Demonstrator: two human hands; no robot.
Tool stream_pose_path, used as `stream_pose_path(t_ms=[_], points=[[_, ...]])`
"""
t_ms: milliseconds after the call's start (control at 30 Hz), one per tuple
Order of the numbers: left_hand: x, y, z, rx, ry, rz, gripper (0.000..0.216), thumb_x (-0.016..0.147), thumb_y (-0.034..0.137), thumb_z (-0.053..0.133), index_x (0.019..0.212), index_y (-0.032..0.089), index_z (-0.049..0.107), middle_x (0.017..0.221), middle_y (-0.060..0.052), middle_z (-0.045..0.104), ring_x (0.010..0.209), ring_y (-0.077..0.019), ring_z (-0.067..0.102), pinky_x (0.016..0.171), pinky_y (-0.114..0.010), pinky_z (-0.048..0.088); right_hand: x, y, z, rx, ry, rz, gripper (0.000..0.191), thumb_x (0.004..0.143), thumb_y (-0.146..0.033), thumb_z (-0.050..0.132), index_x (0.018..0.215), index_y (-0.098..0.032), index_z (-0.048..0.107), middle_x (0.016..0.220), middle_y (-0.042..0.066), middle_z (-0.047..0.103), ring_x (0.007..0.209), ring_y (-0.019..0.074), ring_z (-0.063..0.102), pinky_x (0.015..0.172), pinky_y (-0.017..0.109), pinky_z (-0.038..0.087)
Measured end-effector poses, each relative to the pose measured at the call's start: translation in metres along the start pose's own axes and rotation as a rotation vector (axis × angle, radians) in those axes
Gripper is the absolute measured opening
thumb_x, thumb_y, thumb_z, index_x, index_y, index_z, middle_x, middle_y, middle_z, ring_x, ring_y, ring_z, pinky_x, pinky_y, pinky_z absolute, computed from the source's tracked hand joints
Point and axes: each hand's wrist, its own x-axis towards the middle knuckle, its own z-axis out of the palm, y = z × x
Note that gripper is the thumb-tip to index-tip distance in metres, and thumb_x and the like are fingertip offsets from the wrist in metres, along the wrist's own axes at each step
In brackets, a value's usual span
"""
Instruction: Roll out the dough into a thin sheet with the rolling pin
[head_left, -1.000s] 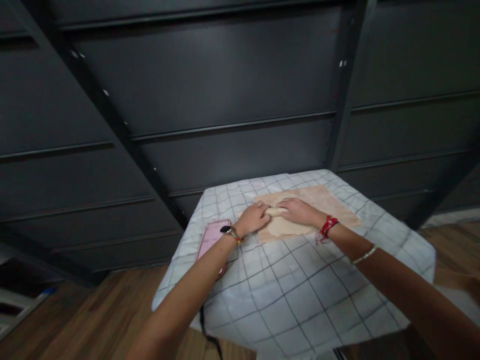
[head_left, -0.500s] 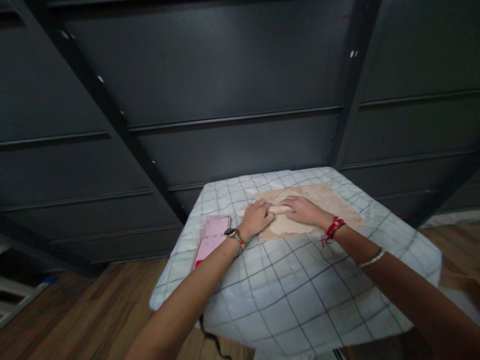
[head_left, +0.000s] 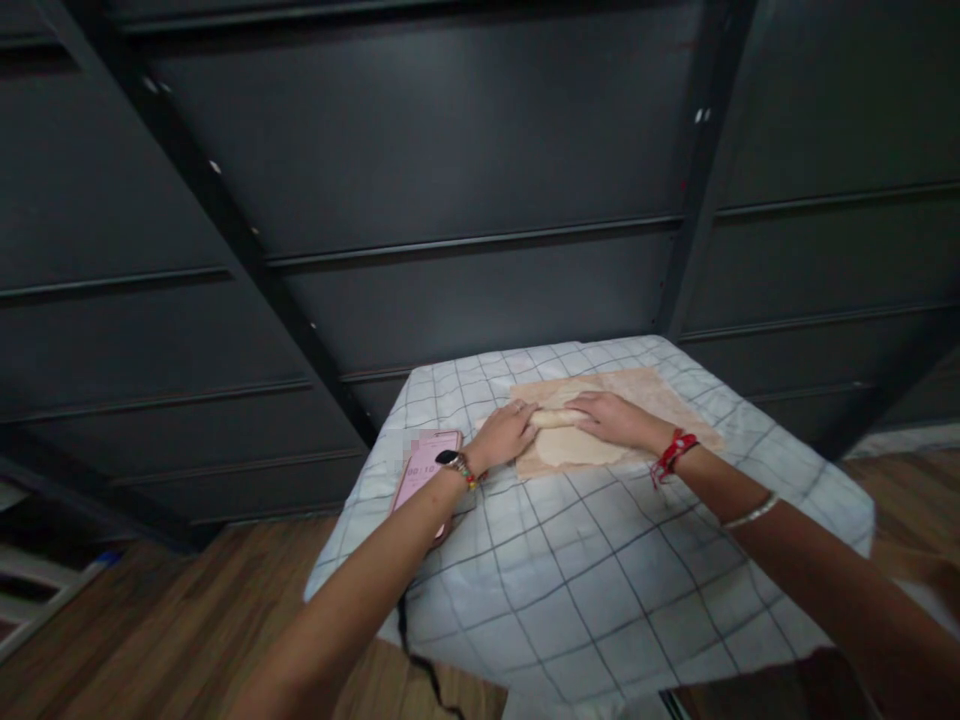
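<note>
A pale rolling pin (head_left: 556,417) lies across a thin, flattened sheet of dough (head_left: 574,448). My left hand (head_left: 508,433) is closed over its left end and my right hand (head_left: 611,416) over its right end, leaving a short middle stretch showing between them. Under the dough is a light brown rectangular sheet (head_left: 686,412), which looks like paper or a mat. The ends of the pin are mostly covered by my fingers.
A pink phone (head_left: 420,482) showing a timer lies at the table's left, partly under my left forearm. A checked white cloth (head_left: 540,560) covers the table. Dark panelled boards (head_left: 465,150) rise behind it. A black strap (head_left: 420,660) hangs near the front edge.
Both hands have shifted slightly with the rolling pin, a little away from me, and more of the near dough shows. My left wrist has moved left over the phone.
</note>
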Motion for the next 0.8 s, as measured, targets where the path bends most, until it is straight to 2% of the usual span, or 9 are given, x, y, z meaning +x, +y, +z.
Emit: stream_pose_path(t_ms=[167, 333, 467, 600, 700, 800], points=[[-0.004, 0.003, 0.000, -0.028, 0.023, -0.008, 0.038, 0.093, 0.025, 0.037, 0.125, 0.011, 0.051, 0.110, -0.013, 0.058, 0.103, -0.0232, 0.055, 0.095, -0.035, 0.043, 0.002, 0.005, -0.001, 0.018, 0.013, -0.025, 0.031, 0.089, -0.020, 0.051, 0.116, -0.014, 0.064, 0.111, 0.013, 0.067, 0.103, 0.0226, 0.060, 0.091, 0.038, 0.045], [-0.011, -0.001, -0.006, -0.036, 0.006, 0.014, 0.037, 0.093, 0.029, 0.037, 0.123, 0.013, 0.052, 0.111, -0.012, 0.056, 0.104, -0.0227, 0.054, 0.096, -0.034, 0.043, 0.015, 0.014, 0.000, 0.055, -0.015, -0.017, 0.029, 0.090, -0.027, 0.051, 0.113, -0.018, 0.067, 0.111, 0.010, 0.068, 0.103, 0.0222, 0.061, 0.091, 0.036, 0.045], [-0.010, -0.004, -0.006, -0.020, 0.026, -0.056, 0.040, 0.093, 0.033, 0.038, 0.128, 0.016, 0.048, 0.127, -0.014, 0.051, 0.117, -0.0256, 0.048, 0.101, -0.040, 0.039, 0.029, 0.014, 0.006, -0.078, -0.047, 0.027, 0.037, 0.095, -0.035, 0.042, 0.114, -0.016, 0.066, 0.116, 0.013, 0.066, 0.107, 0.0245, 0.059, 0.093, 0.038, 0.043], [-0.004, -0.009, -0.002, 0.002, 0.051, -0.106, 0.041, 0.095, 0.034, 0.035, 0.132, 0.019, 0.044, 0.143, -0.011, 0.042, 0.134, -0.0267, 0.033, 0.107, -0.043, 0.033, 0.039, 0.014, 0.017, -0.187, -0.022, 0.057, 0.042, 0.097, -0.040, 0.036, 0.117, -0.018, 0.064, 0.121, 0.012, 0.064, 0.117, 0.0277, 0.053, 0.097, 0.044, 0.038], [0.003, -0.015, 0.000, 0.005, 0.047, -0.109, 0.040, 0.097, 0.031, 0.028, 0.130, 0.016, 0.046, 0.142, -0.011, 0.044, 0.135, -0.0240, 0.034, 0.109, -0.040, 0.031, 0.046, 0.019, 0.023, -0.205, -0.004, 0.056, 0.041, 0.098, -0.039, 0.034, 0.119, -0.020, 0.063, 0.125, 0.009, 0.062, 0.120, 0.0278, 0.050, 0.096, 0.045, 0.039], [0.014, -0.023, 0.002, 0.006, 0.051, -0.139, 0.040, 0.098, 0.028, 0.025, 0.123, 0.013, 0.052, 0.136, -0.013, 0.050, 0.132, -0.0230, 0.038, 0.109, -0.039, 0.032, 0.058, 0.029, 0.027, -0.213, 0.002, 0.039, 0.038, 0.098, -0.036, 0.034, 0.111, -0.020, 0.066, 0.121, 0.010, 0.064, 0.115, 0.0260, 0.053, 0.093, 0.041, 0.041]])
